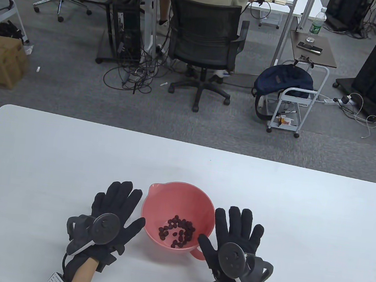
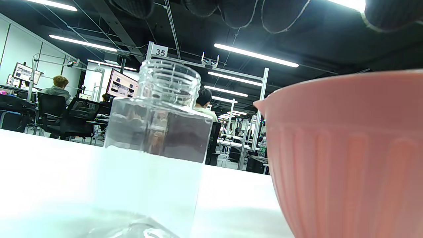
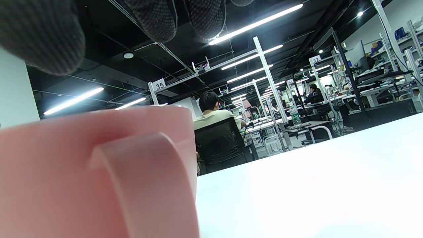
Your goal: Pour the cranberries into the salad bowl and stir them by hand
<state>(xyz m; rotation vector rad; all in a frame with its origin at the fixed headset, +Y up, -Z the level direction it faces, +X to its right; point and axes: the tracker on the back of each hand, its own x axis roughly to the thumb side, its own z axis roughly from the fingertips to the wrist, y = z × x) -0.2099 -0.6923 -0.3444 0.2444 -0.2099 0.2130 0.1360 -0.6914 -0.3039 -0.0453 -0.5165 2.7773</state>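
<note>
A pink salad bowl [image 1: 157,208] with a spout and a handle stands near the table's front edge, with several dark red cranberries [image 1: 177,232] in its bottom. My left hand [image 1: 117,207] is spread flat just left of the bowl, holding nothing. My right hand [image 1: 237,229] is spread flat just right of it, its thumb near the bowl's handle [image 3: 142,178]. In the left wrist view a clear, empty, uncapped jar [image 2: 158,138] stands upright beside the bowl [image 2: 347,158], below my straight fingers [image 2: 238,13]. The table view hides the jar under my left hand.
The white table [image 1: 285,210] stretches wide to both sides and beyond the bowl. Past its far edge, on the floor, are a person seated on an office chair [image 1: 202,41] and a white cart [image 1: 292,102].
</note>
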